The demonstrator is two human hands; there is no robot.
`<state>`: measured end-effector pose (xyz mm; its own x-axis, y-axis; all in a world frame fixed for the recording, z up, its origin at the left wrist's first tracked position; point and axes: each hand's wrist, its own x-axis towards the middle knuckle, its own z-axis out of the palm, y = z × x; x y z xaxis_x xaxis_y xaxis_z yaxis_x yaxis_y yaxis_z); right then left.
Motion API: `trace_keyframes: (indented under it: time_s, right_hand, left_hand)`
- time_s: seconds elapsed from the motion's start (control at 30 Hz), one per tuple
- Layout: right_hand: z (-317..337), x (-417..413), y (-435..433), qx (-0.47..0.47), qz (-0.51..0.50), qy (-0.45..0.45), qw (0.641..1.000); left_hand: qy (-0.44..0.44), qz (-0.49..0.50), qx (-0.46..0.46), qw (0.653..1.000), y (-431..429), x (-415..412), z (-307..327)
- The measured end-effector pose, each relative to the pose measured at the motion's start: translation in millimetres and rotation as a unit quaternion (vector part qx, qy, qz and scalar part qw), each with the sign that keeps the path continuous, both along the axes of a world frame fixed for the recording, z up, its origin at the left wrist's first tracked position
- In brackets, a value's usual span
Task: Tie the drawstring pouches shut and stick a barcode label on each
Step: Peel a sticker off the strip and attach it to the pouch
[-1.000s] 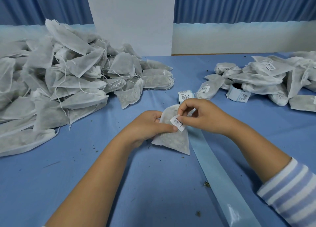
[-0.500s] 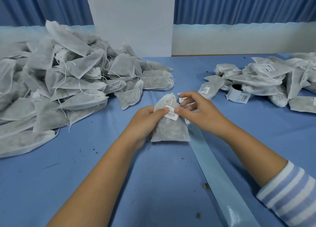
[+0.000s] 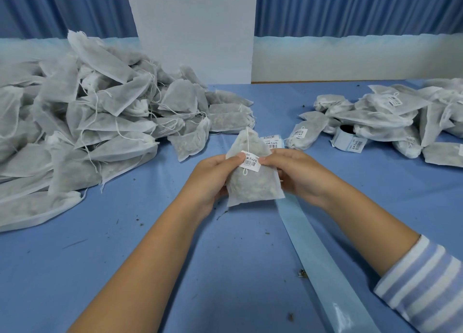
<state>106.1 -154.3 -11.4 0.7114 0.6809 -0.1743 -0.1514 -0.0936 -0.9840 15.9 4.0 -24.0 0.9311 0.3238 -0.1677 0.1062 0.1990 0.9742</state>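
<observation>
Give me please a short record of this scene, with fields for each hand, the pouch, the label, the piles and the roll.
held pouch: white, filled, upright between both hands
barcode label: on the pouch front, over the string
left hand: grips the pouch, thumb on the label
right hand: grips the pouch, thumb on the label
left pile: pouches, no labels visible
right pile: pouches, several labelled
label roll: beside the right pile
backing strip: runs toward the near edge

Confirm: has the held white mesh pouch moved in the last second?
Yes. The white mesh pouch rose and turned upright; its tip now reaches the barcode label strip lying behind it.
</observation>
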Motion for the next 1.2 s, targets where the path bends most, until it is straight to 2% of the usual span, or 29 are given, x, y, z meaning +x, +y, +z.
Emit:
trace_keyframes:
  time_s: [0.1,0.43,0.73,1.0,1.2]
  right_hand:
    - [-2.6,-0.9,0.1,-0.005,0.007,0.002,1.0]
    - [-2.5,-1.2,1.0,0.027,0.025,-0.005,0.999]
    - [-0.3,-1.4,4.3,0.059,-0.024,0.061,0.996]
    - [0.6,-6.7,4.1,-0.01,0.008,0.012,1.0]
    - [-2.1,-8.9,4.3,-0.042,-0.011,-0.027,0.999]
  left_hand:
    - [-0.01,0.011,0.018,1.0,-1.7,0.3,-1.4]
    - [-0.023,0.006,-0.034,0.999,-1.7,0.5,1.2]
    - [-0.028,-0.002,-0.046,0.999,-1.6,-0.3,2.0]
    - [-0.03,0.071,-0.007,0.997,-4.2,5.5,-2.7]
    - [-0.024,0.052,0.024,0.998,-5.9,5.3,-4.9]
